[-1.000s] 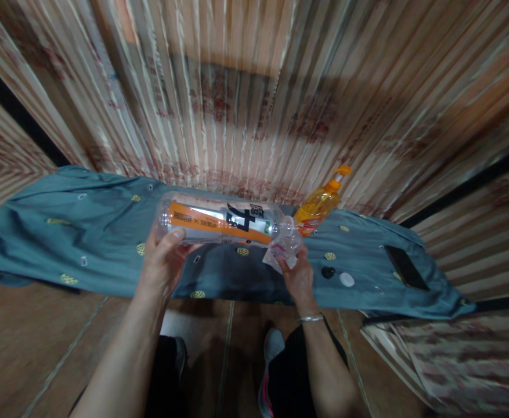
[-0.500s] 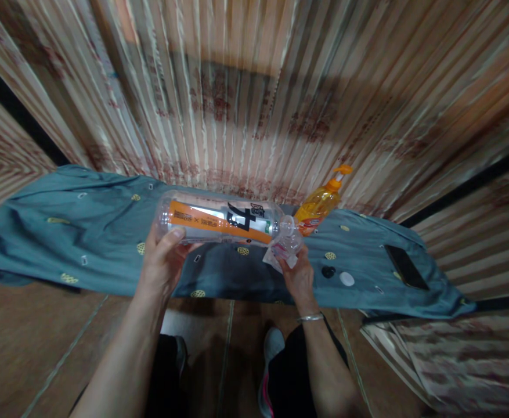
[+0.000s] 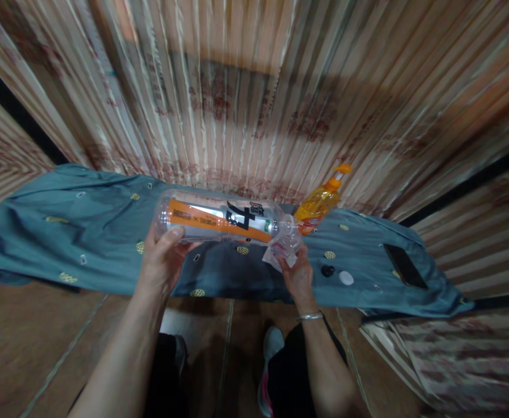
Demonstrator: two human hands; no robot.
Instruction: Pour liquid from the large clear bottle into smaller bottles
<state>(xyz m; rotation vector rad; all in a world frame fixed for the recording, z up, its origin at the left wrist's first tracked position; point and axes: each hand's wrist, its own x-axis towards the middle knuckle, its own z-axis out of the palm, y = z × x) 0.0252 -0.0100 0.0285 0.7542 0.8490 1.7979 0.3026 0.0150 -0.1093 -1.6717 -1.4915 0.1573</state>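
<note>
A large clear plastic bottle lies on its side in the air, over the cloth-covered surface, its neck pointing right. It carries an orange and silver label with big black characters. My left hand is closed around its base end, thumb on the near side. At the neck end, my right hand is closed on a crumpled translucent sheet, which looks like thin plastic and partly hides the bottle's mouth. Just behind that hand, an orange pump bottle stands with yellow liquid in it.
A teal cloth with pineapple prints covers the narrow bench. To the right on it are a small black object, a white disc and a dark phone. A pleated striped curtain hangs close behind.
The bottle and both hands hold almost the same place. Only a very slight shift of the whole view shows.
</note>
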